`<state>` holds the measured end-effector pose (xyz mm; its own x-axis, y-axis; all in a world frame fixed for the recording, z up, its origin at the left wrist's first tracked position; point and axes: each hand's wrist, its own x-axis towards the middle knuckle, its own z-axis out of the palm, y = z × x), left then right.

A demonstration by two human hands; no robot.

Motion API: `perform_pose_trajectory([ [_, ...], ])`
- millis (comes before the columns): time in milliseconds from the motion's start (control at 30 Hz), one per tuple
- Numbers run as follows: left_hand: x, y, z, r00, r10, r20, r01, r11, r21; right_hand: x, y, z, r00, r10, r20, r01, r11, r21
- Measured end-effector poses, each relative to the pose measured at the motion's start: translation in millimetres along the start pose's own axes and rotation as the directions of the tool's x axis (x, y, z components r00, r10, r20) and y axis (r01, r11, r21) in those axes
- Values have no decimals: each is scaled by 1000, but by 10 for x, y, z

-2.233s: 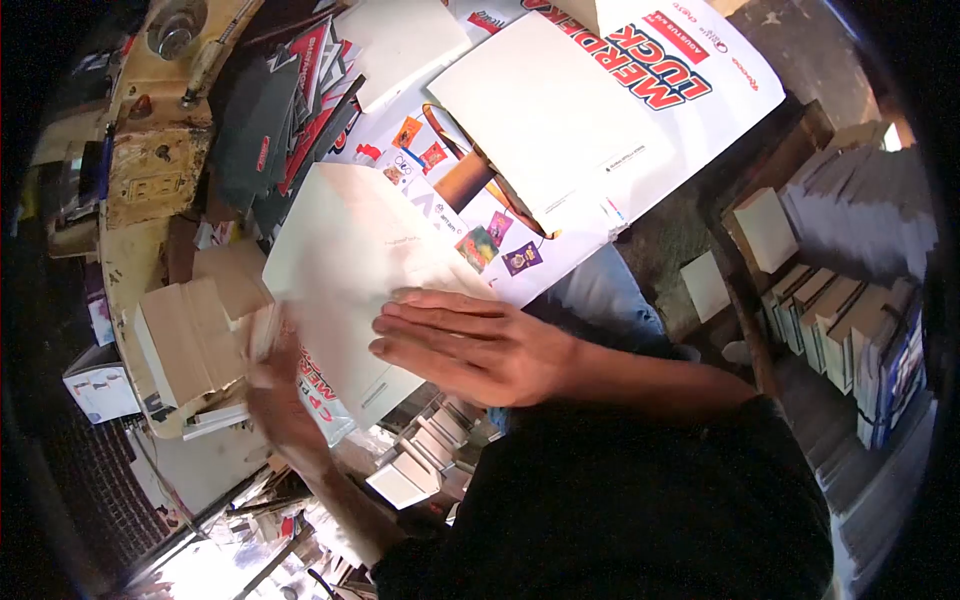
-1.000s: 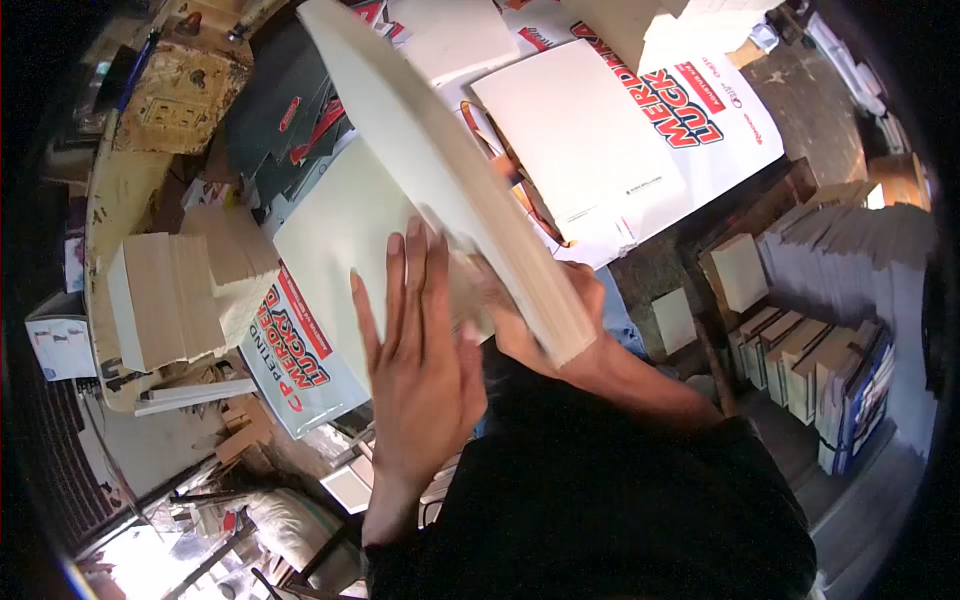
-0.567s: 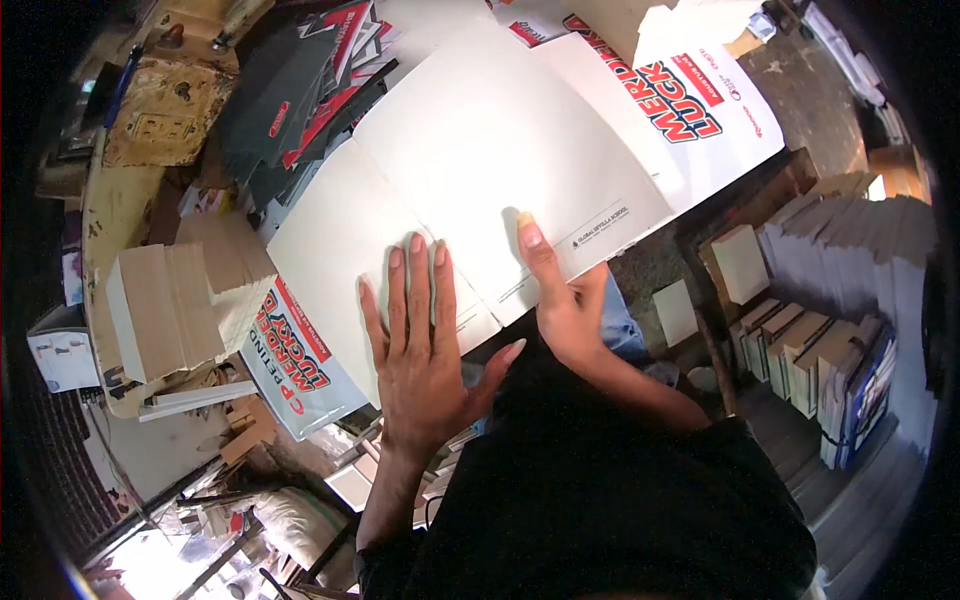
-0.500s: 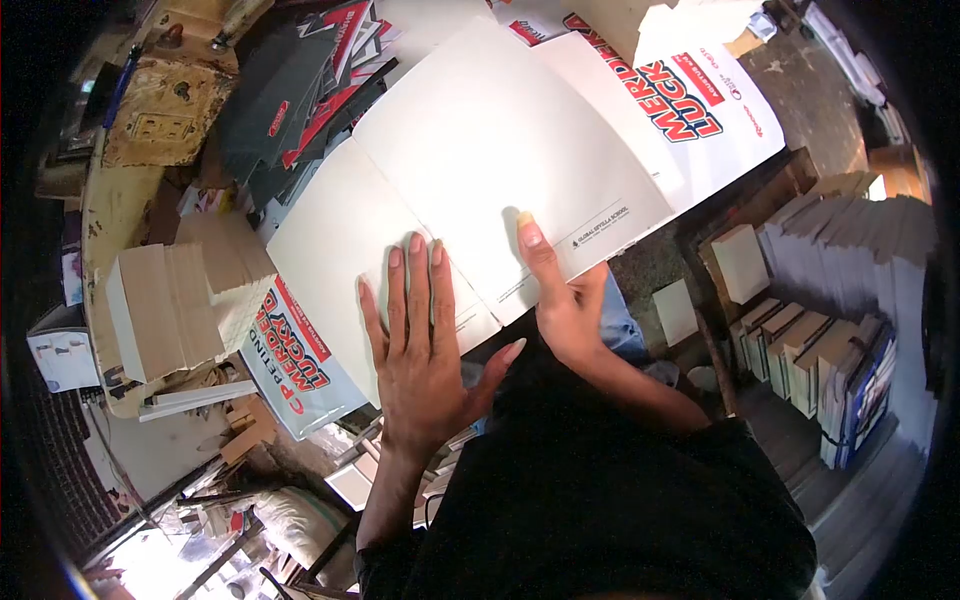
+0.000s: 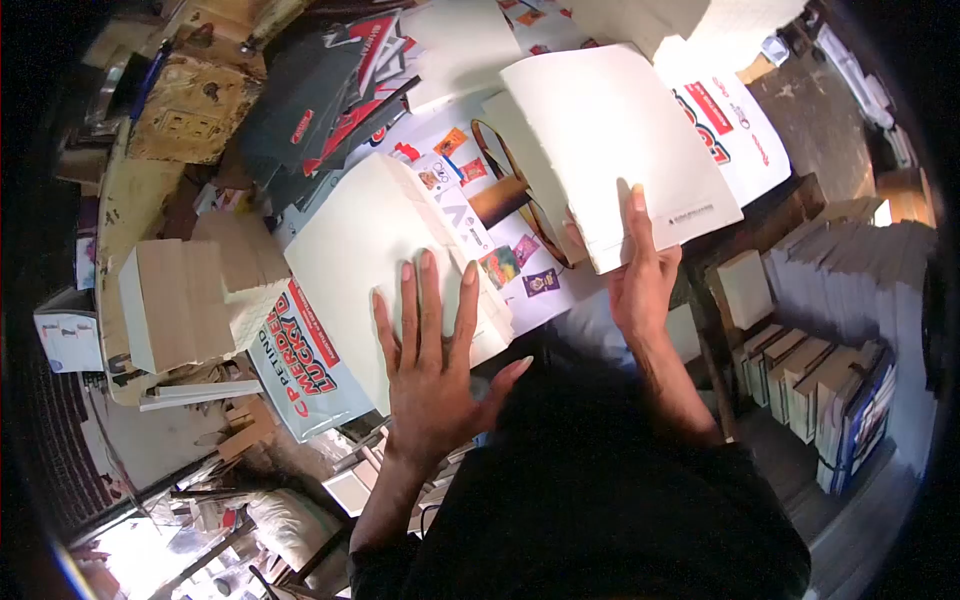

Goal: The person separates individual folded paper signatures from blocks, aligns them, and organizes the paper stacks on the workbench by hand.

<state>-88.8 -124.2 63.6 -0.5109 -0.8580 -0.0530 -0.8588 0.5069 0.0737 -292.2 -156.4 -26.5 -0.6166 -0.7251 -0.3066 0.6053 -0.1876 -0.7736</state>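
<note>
Shifted to the right since half a second ago, the white book (image 5: 625,140) now stands apart from the pale book (image 5: 375,225), and a printed sheet (image 5: 520,265) shows between them. The right hand (image 5: 645,285) pinches the white book at its lower edge, thumb on the upper face and fingers mostly hidden beneath. It is tilted over the printed sheet; whether it touches what lies below, I cannot tell. The left hand (image 5: 430,385) has kept its place, palm down with fingers spread wide on the pale book, gripping nothing. A thick stack of pages (image 5: 185,310) sits left of the pale book, and dark covers (image 5: 310,115) lie beyond it.
</note>
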Motion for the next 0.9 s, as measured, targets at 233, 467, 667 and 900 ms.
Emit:
perform_pose_trajectory([
  [233, -2, 139, -167, 998, -27, 62, 24, 999, 42, 33, -625, -334, 584, 774, 244, -459, 563, -688],
  [467, 38, -101, -343, 995, 65, 79, -45, 970, -238, -426, -238, -156, 582, 525, 621, -242, 841, -484],
  [667, 26, -145, -370, 996, 29, 86, 0, 945, -327, -396, -156, -42, 503, 568, 652, -337, 823, -457],
  [900, 15, -165, -361, 995, 48, 89, -19, 954, -299, -445, -198, 23, 544, 529, 651, -228, 840, -492],
])
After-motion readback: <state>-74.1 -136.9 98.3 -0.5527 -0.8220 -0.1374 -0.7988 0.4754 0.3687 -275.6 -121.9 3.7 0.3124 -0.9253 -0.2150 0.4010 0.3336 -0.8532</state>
